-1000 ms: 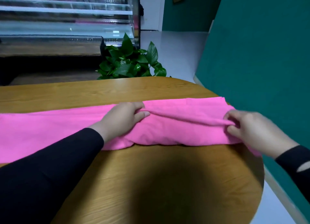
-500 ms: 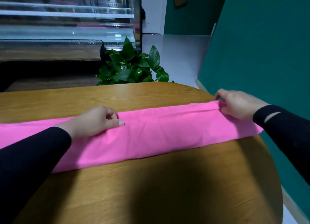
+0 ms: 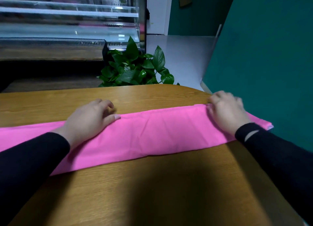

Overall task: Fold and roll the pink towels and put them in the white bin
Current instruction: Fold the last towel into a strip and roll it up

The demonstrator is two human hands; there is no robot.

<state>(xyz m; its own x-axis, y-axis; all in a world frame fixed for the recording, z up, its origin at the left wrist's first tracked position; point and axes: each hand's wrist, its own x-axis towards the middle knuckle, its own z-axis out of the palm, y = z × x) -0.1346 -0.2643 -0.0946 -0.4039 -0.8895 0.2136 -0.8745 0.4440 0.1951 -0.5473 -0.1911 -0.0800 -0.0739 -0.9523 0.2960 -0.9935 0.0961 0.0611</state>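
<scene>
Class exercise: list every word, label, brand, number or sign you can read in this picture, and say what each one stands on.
"FREEZIN": on a label behind the glass of the display case; the word is cut off at the label's right side.
A smaller line above it on the same label: too blurred to read.
A round green logo at the label's right: no readable text.
Nothing readable on the pink towel, the wooden table or the green wall.

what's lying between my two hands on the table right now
Only the folded pink towel: in the head view a smooth, bare stretch of it spans from the left hand to the right hand, flat on the wooden table.
</scene>
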